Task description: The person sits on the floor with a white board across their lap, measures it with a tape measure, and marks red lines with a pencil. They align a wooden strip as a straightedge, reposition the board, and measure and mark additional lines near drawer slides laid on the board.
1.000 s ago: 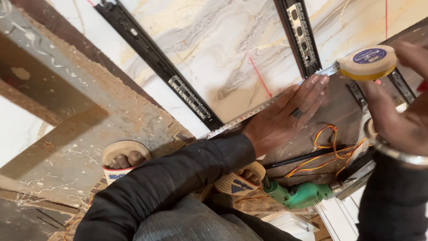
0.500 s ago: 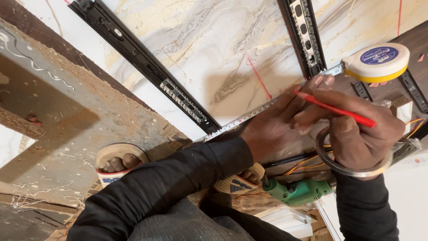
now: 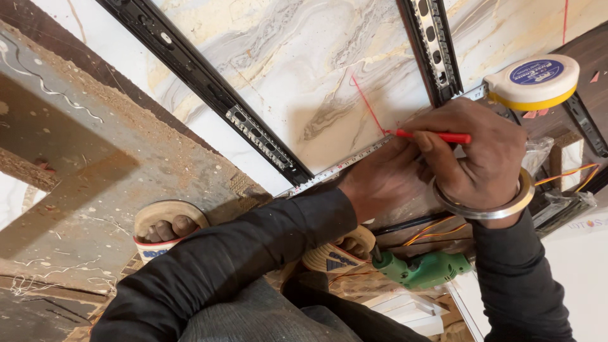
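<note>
Left hand: lies flat, fingers together, pressing the tape blade against the marble-patterned panel.
Right hand: fingers pinch a red pencil, tip touching the panel at the blade's edge (beside a red line).
Tape measure case: rests on the panel's right side.
Green drill: lies below the hands.

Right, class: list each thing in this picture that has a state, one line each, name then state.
Tape measure: blade pulled out across the marbled panel.
Red pencil: gripped, tip on the panel.
Right hand: closed on the red pencil.
Left hand: pressed on the blade.
Green drill: lying on the floor, unheld.
</note>
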Motion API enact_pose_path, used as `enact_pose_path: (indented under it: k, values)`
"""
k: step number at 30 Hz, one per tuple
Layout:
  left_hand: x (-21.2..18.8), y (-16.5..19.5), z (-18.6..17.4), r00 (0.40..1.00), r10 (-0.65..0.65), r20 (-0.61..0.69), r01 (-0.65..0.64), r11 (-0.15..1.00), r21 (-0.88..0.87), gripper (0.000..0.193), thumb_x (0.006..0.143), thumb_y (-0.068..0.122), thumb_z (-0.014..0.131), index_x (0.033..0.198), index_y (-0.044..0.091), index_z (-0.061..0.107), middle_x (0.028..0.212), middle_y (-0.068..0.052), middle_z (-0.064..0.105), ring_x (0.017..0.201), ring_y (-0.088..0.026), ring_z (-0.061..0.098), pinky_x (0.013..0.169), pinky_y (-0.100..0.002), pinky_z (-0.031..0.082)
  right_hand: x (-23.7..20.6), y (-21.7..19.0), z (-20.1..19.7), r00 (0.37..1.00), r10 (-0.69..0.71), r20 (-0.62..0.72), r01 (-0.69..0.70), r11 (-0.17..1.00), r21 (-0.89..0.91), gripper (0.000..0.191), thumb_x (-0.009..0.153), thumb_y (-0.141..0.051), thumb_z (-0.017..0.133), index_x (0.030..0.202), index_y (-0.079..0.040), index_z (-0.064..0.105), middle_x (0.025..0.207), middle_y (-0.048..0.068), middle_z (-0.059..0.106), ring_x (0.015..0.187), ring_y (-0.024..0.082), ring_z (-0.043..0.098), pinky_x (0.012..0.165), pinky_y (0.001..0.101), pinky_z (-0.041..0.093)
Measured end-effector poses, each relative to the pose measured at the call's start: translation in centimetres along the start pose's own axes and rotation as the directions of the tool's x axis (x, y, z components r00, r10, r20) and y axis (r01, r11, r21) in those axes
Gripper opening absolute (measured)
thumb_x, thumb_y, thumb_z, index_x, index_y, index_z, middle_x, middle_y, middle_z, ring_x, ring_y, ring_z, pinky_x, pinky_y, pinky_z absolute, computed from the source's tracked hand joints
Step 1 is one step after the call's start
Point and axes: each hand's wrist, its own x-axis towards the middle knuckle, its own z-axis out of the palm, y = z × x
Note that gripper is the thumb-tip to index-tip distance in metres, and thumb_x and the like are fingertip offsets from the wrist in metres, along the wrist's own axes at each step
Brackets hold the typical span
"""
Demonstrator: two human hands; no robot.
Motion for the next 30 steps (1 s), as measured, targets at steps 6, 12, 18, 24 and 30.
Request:
enact_pose_path:
  k: [6,12,18,24,30]
  values:
    - [0.3,0.1,0.8,0.966,-0.052,-0.252,0.116,0.962,0.248,0.028,0.109,0.02,0.059,0.129,0.001,0.067,0.132,-0.012,0.063,0.133,-0.026,0.054,0.122,-0.037,0.034,0.1,-0.1,-0.1,0.999,0.014,0.033,-0.013,1.0,-0.019,0.01,0.105,-0.012,0.073,0.109,-0.003,0.075,0.093,0.012,0.073,0.078,0.022,0.072,0.069,0.0295,0.054]
    - [-0.2,-0.1,0.2,0.964,-0.075,-0.255,0.052,0.994,-0.095,0.025,0.096,0.008,0.061,0.119,0.003,0.067,0.125,-0.013,0.065,0.13,-0.029,0.058,0.122,-0.044,0.039,0.5,-0.3,-0.4,0.999,-0.034,0.034,0.033,0.999,0.017,0.009,0.1,-0.009,0.072,0.105,-0.001,0.073,0.095,0.015,0.072,0.082,0.026,0.071,0.072,0.0331,0.054]
    - [0.1,-0.4,-0.7,0.979,-0.085,-0.183,0.043,0.974,-0.222,0.027,0.091,0.012,0.06,0.115,0.0,0.068,0.122,-0.017,0.066,0.127,-0.033,0.057,0.12,-0.049,0.037,0.1,0.2,-0.3,0.998,-0.019,0.056,0.017,0.999,0.034,0.01,0.103,-0.009,0.074,0.11,-0.002,0.074,0.096,0.013,0.073,0.079,0.023,0.072,0.069,0.0291,0.054]
    - [0.3,-0.2,-1.0,0.985,-0.09,-0.149,0.067,0.986,-0.155,0.034,0.093,0.018,0.058,0.118,-0.002,0.068,0.122,-0.02,0.066,0.126,-0.037,0.056,0.118,-0.05,0.037,-0.3,0.6,-0.2,0.997,-0.041,0.061,0.039,0.999,0.03,0.008,0.104,-0.007,0.073,0.11,-0.002,0.074,0.094,0.013,0.074,0.081,0.024,0.072,0.071,0.0296,0.054]
    - [0.4,-0.1,-1.3,0.988,-0.115,-0.102,0.099,0.983,-0.154,0.036,0.092,0.019,0.058,0.12,-0.003,0.067,0.124,-0.022,0.066,0.129,-0.038,0.055,0.118,-0.049,0.036,-0.2,0.4,-0.2,0.998,-0.044,0.053,0.041,0.997,0.062,0.006,0.106,-0.008,0.071,0.106,-0.001,0.073,0.095,0.012,0.074,0.083,0.024,0.073,0.073,0.0297,0.055]
